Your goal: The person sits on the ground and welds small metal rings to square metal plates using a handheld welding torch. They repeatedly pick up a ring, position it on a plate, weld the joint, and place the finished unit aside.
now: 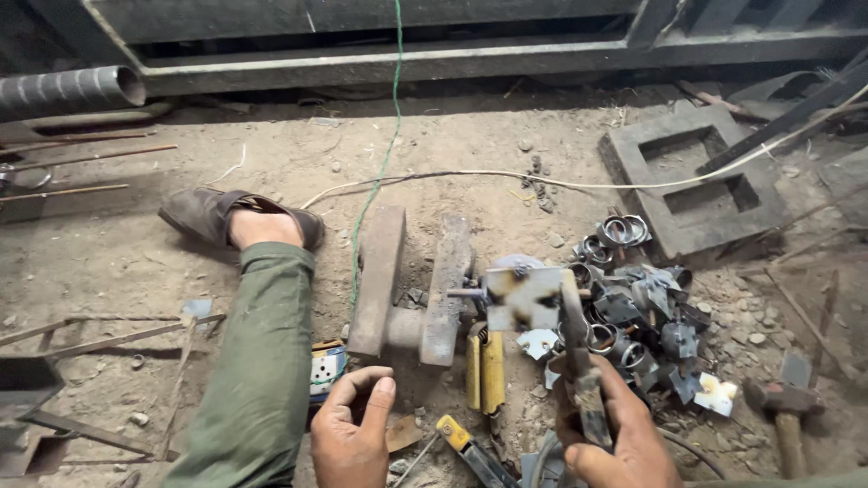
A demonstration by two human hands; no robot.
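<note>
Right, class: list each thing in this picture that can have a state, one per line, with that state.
Right hand: closed round the locking pliers.
Locking pliers: clamped on the metal plate, held upright.
Metal plate: raised off the ground, scorched.
Left hand: open, empty, fingers curled.
Hammer: lying on the ground, untouched.
Metal rings: heaped loosely.
Concrete block: flat on the ground.

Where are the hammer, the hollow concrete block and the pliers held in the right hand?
hammer [785, 402]: head view, on its rusty metal head.
hollow concrete block [701, 212]: head view, on the rib between its two holes.
pliers [576, 339]: head view, on the shaft above the right hand [615, 434].
</note>
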